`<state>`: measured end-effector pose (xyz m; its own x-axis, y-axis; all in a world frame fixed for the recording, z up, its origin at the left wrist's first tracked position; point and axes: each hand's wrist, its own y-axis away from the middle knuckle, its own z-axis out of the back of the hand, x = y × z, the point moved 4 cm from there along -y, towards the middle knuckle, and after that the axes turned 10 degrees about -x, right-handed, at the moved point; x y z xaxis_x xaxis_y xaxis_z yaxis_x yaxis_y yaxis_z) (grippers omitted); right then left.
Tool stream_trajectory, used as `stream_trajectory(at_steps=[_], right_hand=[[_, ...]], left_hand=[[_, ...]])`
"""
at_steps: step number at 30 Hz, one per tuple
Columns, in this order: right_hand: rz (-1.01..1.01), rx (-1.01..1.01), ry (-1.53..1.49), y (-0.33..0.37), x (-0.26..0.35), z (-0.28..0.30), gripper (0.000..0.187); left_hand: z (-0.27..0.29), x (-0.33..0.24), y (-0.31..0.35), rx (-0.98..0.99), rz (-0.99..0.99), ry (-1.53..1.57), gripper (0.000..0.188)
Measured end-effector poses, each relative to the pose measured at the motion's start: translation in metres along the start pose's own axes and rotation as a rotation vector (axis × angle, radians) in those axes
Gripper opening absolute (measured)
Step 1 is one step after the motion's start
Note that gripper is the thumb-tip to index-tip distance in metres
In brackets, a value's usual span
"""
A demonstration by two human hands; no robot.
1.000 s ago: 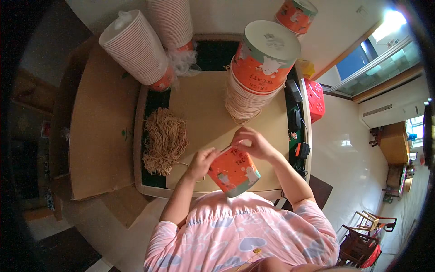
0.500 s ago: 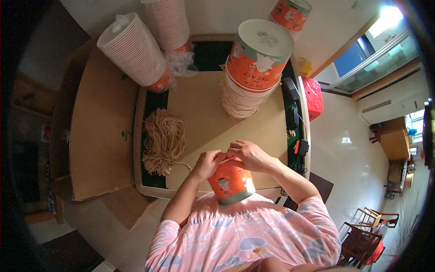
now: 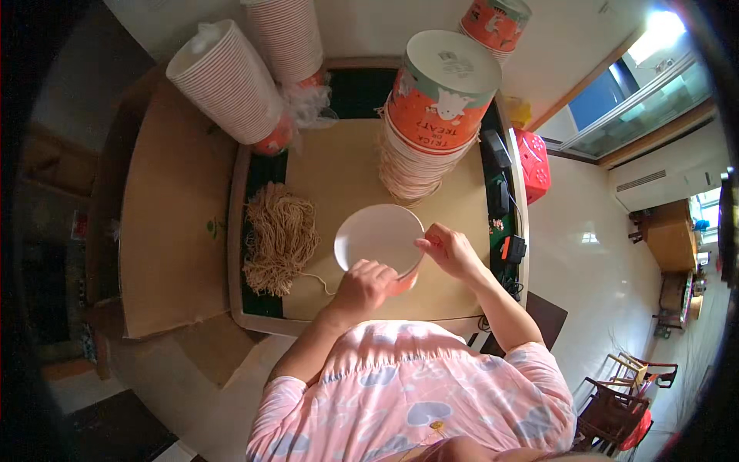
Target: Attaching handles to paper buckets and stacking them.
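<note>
An orange paper bucket [image 3: 379, 235] with a white inside is tilted over the table in front of me, its mouth facing up. My left hand [image 3: 363, 291] is closed over the near rim. At the right rim my right hand [image 3: 453, 252] has its thumb against the edge and its fingers curled; whether a cord lies between them is too small to tell. A heap of beige cord [image 3: 279, 239] lies to the left, one loose end trailing toward my left hand. Beyond the bucket stands an upside-down stack of orange buckets [image 3: 435, 115] with cords hanging about it.
Nested white-rimmed bucket stacks [image 3: 231, 85] lean at the back left, beside crumpled clear plastic [image 3: 310, 108]. A large cardboard box [image 3: 173, 223] stands left of the table. Small black devices [image 3: 499, 199] line the table's right side, and a red plastic stool [image 3: 531, 165] is beyond.
The bucket has moved away from my chest and turned, so its white inside now shows instead of its printed side. My hands have parted along the rim, the right one going rightward.
</note>
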<state>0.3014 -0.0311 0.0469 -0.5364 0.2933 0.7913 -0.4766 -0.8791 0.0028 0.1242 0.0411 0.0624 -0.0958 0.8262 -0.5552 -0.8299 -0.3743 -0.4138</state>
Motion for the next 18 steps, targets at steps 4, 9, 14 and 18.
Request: stream_trajectory(at_steps=[4,9,14,18], right_hand=[[-0.135,0.046,0.105,0.003,-0.031,-0.012,0.027],[-0.155,0.031,0.025,0.017,-0.048,-0.014,0.02],[-0.263,-0.105,-0.119,0.028,-0.035,-0.002,0.015],[-0.331,-0.332,-0.354,0.033,-0.013,0.041,0.013]], left_hand=[[-0.014,-0.014,0.011,0.084,-0.145,-0.064,0.011],[0.013,-0.009,0.005,-0.099,0.025,0.103,0.023],[0.037,0.04,0.017,-0.559,0.403,0.089,0.016],[0.032,0.072,0.035,-0.573,0.849,0.174,0.033]])
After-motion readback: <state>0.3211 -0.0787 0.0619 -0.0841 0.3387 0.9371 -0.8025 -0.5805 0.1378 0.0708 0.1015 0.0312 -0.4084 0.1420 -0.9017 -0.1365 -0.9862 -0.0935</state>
